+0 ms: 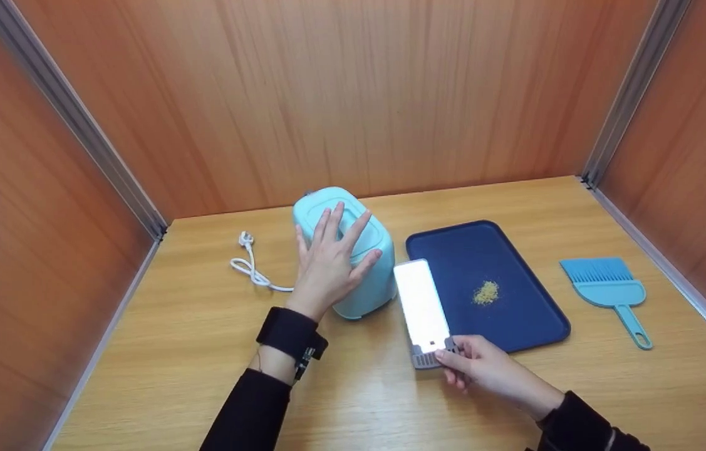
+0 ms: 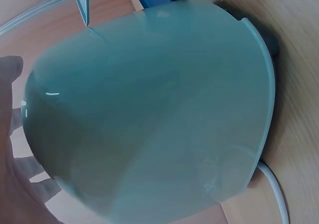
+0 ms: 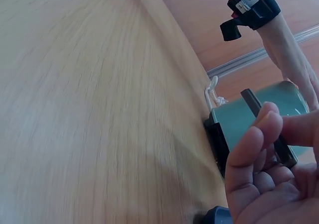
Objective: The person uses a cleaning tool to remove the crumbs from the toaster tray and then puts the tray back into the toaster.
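A light-blue toaster (image 1: 378, 282) stands left of centre on the table. My left hand (image 1: 327, 269) rests on its top with the fingers spread; the left wrist view shows the smooth side of the toaster (image 2: 149, 109) close up. In front of the toaster's right side, my right hand (image 1: 481, 366) pinches the grey end of a shiny metal crumb tray (image 1: 421, 300) between thumb and fingers. The right wrist view catches the grey handle edge of that crumb tray (image 3: 251, 102) in the curled fingers. Whether its far end touches the toaster is unclear.
A dark blue serving tray (image 1: 453, 250) lies right of the toaster, bearing a small heap of yellowish crumbs (image 1: 486, 293). Farther right is a blue hand brush (image 1: 609, 293). The toaster's white cord and plug (image 1: 255, 275) lie to its left. Wooden panels (image 1: 378, 94) enclose the table.
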The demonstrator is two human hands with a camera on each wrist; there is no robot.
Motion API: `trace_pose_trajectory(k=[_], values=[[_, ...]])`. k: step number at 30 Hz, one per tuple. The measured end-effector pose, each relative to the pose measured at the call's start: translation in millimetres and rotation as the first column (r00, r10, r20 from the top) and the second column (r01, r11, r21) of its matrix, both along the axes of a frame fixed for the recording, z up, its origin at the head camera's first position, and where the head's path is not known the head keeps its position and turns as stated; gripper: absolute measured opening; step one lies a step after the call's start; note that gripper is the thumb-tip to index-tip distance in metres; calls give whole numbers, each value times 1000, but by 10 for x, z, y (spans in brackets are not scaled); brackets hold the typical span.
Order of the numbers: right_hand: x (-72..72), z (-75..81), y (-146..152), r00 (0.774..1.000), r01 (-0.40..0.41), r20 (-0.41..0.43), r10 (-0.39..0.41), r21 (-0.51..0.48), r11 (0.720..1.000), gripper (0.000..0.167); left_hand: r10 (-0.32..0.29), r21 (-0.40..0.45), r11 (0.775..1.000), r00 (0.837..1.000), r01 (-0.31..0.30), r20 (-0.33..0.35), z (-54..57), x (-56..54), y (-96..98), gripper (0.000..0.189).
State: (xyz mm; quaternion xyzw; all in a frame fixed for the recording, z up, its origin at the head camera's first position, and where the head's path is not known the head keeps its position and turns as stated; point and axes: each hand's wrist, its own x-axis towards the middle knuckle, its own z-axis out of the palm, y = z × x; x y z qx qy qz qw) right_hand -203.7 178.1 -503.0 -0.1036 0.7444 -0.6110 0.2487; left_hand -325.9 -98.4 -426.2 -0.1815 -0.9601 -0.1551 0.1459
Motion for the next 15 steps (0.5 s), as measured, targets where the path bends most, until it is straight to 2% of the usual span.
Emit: trace_pose_trajectory(k=[7, 15], values=[[48, -44, 94, 992, -113, 59, 114, -8, 994, 22, 15, -30, 999, 996, -12, 88, -34, -49, -35, 70], [78, -122, 170, 974, -173, 144, 175, -28, 985, 20, -1, -27, 1000, 997, 3, 77, -53, -69, -40, 69]])
